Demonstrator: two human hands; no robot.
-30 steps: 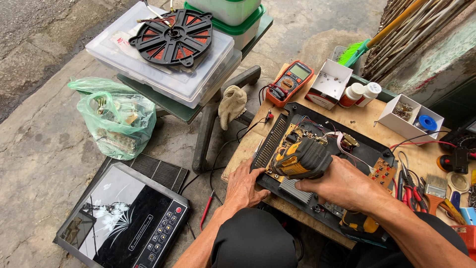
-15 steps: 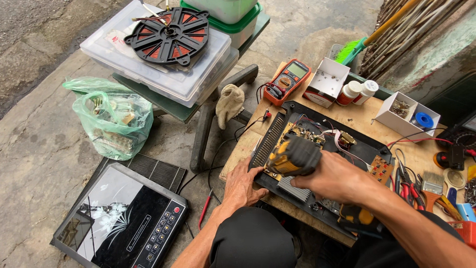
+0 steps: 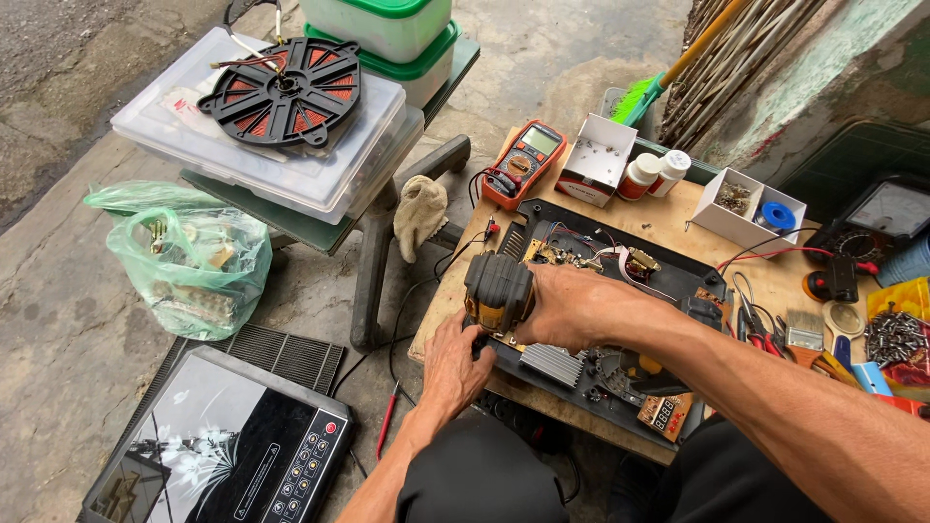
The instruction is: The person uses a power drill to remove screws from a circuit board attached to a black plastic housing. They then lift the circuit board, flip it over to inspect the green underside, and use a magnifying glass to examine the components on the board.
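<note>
An opened black cooker base (image 3: pixel 678 281) with circuit boards and wires lies on a small wooden table (image 3: pixel 668 223). My right hand (image 3: pixel 572 305) grips a yellow and black power driver (image 3: pixel 499 291), held tip-down over the base's near left corner. My left hand (image 3: pixel 455 363) rests on that same corner at the table's edge, fingers curled against the base just under the driver. A finned metal heatsink (image 3: pixel 550 363) shows beside my right wrist.
An orange multimeter (image 3: pixel 523 163), a small white box (image 3: pixel 596 160), two white bottles (image 3: pixel 654 174) and a parts tray (image 3: pixel 751 203) sit at the table's back. Pliers, a brush and screws lie right. On the ground: a glass cooktop panel (image 3: pixel 223 450), a green bag (image 3: pixel 189 257). A coil disc (image 3: pixel 281 92) tops stacked bins.
My right hand has carried the driver leftward along the base to its near left corner. My left hand stays at the table's edge. The camera has shifted closer.
</note>
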